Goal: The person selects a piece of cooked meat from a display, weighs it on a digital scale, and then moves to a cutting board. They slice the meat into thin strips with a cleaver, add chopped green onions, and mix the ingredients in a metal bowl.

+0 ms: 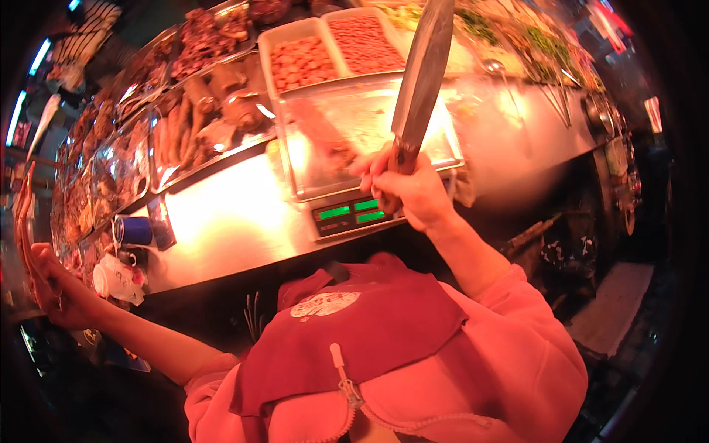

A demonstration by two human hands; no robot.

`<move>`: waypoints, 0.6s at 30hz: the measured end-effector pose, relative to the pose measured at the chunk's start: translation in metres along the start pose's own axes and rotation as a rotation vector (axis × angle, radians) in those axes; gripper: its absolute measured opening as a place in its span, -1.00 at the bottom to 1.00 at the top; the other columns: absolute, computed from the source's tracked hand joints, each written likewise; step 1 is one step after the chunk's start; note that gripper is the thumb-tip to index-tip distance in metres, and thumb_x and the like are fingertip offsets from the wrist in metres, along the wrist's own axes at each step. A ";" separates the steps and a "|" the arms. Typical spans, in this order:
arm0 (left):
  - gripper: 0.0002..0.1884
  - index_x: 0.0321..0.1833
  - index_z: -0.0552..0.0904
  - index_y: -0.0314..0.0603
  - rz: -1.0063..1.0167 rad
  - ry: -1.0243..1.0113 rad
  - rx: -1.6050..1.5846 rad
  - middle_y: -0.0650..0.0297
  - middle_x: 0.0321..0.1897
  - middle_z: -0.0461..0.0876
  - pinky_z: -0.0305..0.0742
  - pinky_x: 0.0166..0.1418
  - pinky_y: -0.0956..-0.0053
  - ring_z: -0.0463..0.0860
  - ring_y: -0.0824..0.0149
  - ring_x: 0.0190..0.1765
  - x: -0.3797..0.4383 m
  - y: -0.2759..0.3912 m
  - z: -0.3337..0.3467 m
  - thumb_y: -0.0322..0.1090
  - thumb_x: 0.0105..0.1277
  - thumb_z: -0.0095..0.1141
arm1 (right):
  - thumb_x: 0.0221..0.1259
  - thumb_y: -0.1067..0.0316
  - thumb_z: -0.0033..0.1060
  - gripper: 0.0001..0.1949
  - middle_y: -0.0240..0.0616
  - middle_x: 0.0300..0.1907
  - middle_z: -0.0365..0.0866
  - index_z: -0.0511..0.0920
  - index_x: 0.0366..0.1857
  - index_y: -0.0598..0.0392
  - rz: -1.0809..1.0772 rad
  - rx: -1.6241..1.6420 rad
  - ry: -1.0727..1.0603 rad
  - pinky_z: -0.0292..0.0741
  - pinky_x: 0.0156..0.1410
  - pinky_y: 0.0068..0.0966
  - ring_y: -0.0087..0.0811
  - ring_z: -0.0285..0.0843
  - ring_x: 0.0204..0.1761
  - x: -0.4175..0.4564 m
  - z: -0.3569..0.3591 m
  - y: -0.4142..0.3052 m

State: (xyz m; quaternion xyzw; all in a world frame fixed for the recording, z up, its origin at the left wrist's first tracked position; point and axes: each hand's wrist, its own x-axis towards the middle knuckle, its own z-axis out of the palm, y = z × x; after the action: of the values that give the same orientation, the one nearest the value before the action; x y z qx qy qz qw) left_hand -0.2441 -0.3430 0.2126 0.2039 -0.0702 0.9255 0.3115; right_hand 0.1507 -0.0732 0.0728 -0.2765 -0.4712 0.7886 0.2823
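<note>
My right hand grips the wooden handle of a broad-bladed knife, its blade pointing up and away from me. The hand is above the near edge of a shallow metal tray, which looks wet and smeared. Below the tray is a digital scale with lit green displays. At the far left rim my left hand is raised, stretched by the lens. Long, thin shapes above its thumb look like extended fingers seen edge-on. I see nothing clearly held there.
Metal trays of cooked meat line the counter's left side. Two white tubs of small pieces stand behind the scale. A ladle and greens lie at the far right. A blue cylinder and white crumpled plastic sit at left.
</note>
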 end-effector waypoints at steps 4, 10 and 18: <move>-0.69 -0.08 0.43 -0.21 0.225 -0.209 0.551 0.25 -0.13 0.38 0.38 0.13 0.30 0.39 0.36 -0.09 -0.001 0.165 -0.024 -0.68 0.13 -0.08 | 0.08 0.63 0.11 -0.87 -0.03 -0.32 0.64 0.55 -0.29 0.23 0.221 -0.045 -0.116 0.26 -0.61 -0.59 -0.48 0.43 -0.59 0.004 0.106 0.043; -0.45 0.17 0.41 -0.23 0.288 -0.128 1.090 0.21 -0.03 0.53 0.51 0.09 0.33 0.55 0.32 -0.01 0.047 0.321 -0.041 -0.76 0.07 0.10 | 0.07 0.55 0.15 -0.84 -0.14 -0.36 0.64 0.50 -0.24 0.19 0.233 -0.175 0.103 0.42 -0.48 -0.65 -0.54 0.50 -0.53 0.034 0.210 0.141; -0.47 0.13 0.39 -0.18 -0.016 -0.030 2.230 0.25 -0.18 0.56 0.54 -0.07 0.56 0.59 0.43 -0.15 0.050 0.432 -0.133 -0.78 0.10 0.06 | 0.12 0.57 0.10 -0.84 -0.10 -0.25 0.65 0.45 -0.22 0.14 0.169 -0.372 0.266 0.43 -0.46 -0.64 -0.51 0.52 -0.48 0.081 0.246 0.156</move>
State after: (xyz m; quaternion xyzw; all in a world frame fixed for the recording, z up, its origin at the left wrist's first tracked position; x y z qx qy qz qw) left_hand -0.5866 -0.6253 0.1116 0.3810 0.7977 0.4657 -0.0411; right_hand -0.1060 -0.2223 0.0180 -0.4635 -0.5424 0.6656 0.2191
